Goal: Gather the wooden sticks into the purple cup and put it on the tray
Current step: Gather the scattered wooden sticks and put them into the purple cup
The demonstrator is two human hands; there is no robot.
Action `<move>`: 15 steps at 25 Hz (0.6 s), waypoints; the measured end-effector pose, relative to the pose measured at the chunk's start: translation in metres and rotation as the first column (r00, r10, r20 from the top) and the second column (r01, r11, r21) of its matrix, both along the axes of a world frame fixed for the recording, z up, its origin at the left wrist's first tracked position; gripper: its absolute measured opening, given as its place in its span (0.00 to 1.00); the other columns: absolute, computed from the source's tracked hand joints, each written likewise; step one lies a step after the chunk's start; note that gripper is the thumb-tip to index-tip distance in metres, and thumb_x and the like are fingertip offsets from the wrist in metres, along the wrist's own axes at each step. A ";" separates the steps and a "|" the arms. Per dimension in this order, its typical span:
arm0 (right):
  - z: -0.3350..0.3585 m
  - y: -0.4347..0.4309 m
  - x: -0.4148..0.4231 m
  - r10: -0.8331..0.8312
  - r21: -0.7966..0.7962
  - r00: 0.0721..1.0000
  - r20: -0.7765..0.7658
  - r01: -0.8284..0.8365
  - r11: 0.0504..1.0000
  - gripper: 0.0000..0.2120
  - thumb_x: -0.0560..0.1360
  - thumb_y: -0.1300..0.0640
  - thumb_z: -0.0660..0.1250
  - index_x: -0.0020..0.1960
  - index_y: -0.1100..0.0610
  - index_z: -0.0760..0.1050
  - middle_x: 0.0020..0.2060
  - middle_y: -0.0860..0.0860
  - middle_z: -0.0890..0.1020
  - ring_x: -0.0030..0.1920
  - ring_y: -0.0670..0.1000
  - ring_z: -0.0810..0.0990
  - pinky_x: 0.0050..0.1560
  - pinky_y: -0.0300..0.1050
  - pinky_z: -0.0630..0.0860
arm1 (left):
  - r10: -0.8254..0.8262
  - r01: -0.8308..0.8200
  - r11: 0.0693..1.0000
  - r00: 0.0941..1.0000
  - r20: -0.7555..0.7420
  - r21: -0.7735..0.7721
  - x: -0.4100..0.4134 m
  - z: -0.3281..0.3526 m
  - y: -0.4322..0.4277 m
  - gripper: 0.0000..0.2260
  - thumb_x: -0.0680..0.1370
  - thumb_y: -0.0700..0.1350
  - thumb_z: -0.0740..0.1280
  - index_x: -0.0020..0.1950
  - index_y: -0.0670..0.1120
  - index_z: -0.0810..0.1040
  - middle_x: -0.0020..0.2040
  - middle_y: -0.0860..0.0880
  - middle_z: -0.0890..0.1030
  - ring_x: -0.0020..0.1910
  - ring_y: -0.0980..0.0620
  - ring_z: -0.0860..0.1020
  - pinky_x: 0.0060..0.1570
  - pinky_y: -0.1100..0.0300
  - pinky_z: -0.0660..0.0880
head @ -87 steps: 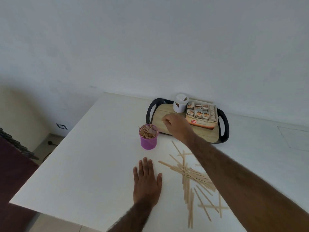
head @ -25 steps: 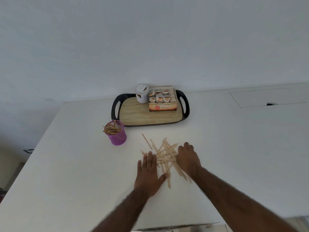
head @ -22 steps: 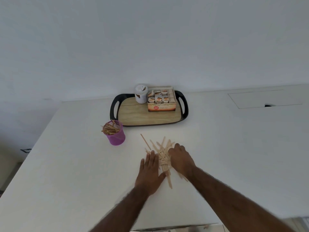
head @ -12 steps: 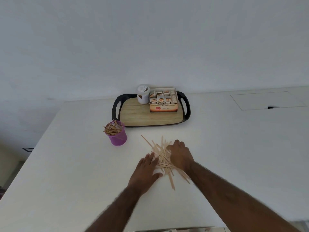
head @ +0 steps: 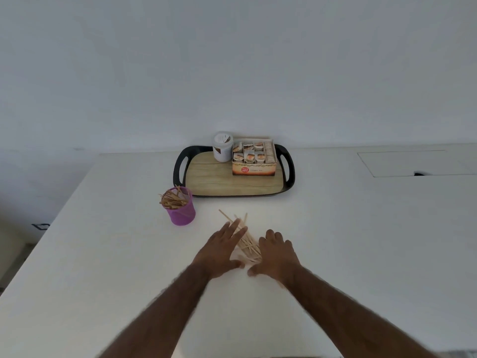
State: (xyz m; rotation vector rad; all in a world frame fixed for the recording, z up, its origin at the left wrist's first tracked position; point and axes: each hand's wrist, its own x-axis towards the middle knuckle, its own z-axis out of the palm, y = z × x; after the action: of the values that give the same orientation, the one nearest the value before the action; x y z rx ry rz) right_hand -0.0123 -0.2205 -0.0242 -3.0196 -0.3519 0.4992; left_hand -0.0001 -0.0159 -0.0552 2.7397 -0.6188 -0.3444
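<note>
- While your left hand lies flat on the white tabletop, its fingers are stretched out and spread apart, pressing against the left side of the loose wooden sticks.
- Your right hand rests palm-down on the right side of that pile, fingers apart and slightly curled, thumb reaching toward your left thumb; neither hand is clamped on anything.
- You have the sticks bunched between both hands, with a few ends poking out beyond your left fingertips toward the tray.
- Your purple cup stands upright on the tabletop, to the left of and beyond your hands, apart from them, already holding a bundle of sticks that fans out above its rim.
- You can see the tray, black-rimmed with a wood-look floor, just beyond the cup, near the wall.
- On its far side sit a white jar and, touching or just beside it, a carton of sachets.
</note>
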 end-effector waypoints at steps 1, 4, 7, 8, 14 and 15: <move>-0.002 0.001 -0.001 -0.003 0.012 0.999 0.035 0.003 1.000 0.37 0.66 0.31 0.70 0.64 0.57 0.72 0.59 0.54 0.71 0.60 0.56 0.69 0.55 0.54 0.71 | -0.029 0.029 1.000 0.999 -0.014 0.009 0.002 0.000 0.000 0.45 0.75 0.61 0.71 0.82 0.60 0.43 0.79 0.60 0.36 0.81 0.53 0.39 0.76 0.52 0.46; -0.003 0.001 -0.003 0.024 0.024 0.990 0.136 -0.027 0.999 0.21 0.78 0.46 0.67 0.64 0.58 0.74 0.61 0.56 0.73 0.60 0.56 0.72 0.55 0.53 0.73 | -0.078 0.079 0.996 0.997 -0.008 0.048 0.007 0.002 -0.002 0.44 0.75 0.62 0.70 0.82 0.61 0.44 0.81 0.58 0.37 0.80 0.53 0.38 0.76 0.51 0.44; 0.000 -0.003 -0.003 0.095 -0.021 0.983 0.159 -0.093 0.995 0.15 0.79 0.54 0.67 0.63 0.58 0.73 0.60 0.56 0.74 0.60 0.57 0.73 0.55 0.52 0.74 | -0.101 0.101 0.990 0.995 -0.007 0.098 0.014 0.010 -0.002 0.41 0.76 0.62 0.69 0.82 0.60 0.50 0.84 0.53 0.45 0.82 0.51 0.43 0.78 0.49 0.45; 0.000 -0.005 -0.003 0.103 -0.022 0.982 0.157 -0.101 0.995 0.14 0.79 0.56 0.67 0.63 0.58 0.73 0.60 0.56 0.74 0.59 0.57 0.73 0.55 0.52 0.74 | -0.100 0.099 0.991 0.995 0.004 0.093 0.014 0.012 -0.003 0.37 0.76 0.61 0.69 0.81 0.59 0.55 0.84 0.52 0.51 0.82 0.50 0.49 0.78 0.50 0.48; 0.001 -0.015 0.003 0.181 -0.037 0.971 0.153 -0.177 0.983 0.12 0.78 0.55 0.65 0.61 0.57 0.73 0.58 0.55 0.74 0.59 0.57 0.74 0.53 0.53 0.72 | -0.051 0.049 0.999 0.980 0.191 0.017 0.012 0.016 -0.016 0.19 0.76 0.51 0.73 0.67 0.52 0.78 0.67 0.51 0.76 0.65 0.49 0.74 0.66 0.55 0.67; 0.002 -0.017 0.005 0.186 -0.003 0.972 0.144 -0.187 0.982 0.13 0.79 0.53 0.65 0.61 0.56 0.73 0.58 0.54 0.74 0.60 0.57 0.73 0.54 0.52 0.72 | -0.053 0.050 0.999 0.978 0.204 0.019 0.011 0.016 -0.018 0.17 0.76 0.50 0.72 0.65 0.51 0.79 0.65 0.51 0.77 0.63 0.48 0.76 0.64 0.56 0.69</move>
State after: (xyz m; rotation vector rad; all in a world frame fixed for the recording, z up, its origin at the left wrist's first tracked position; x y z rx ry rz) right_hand -0.0069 -0.2371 -0.0226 -3.0353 -0.6496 0.2890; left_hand 0.0112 -0.0344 -0.0392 2.7980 -0.7428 -0.0779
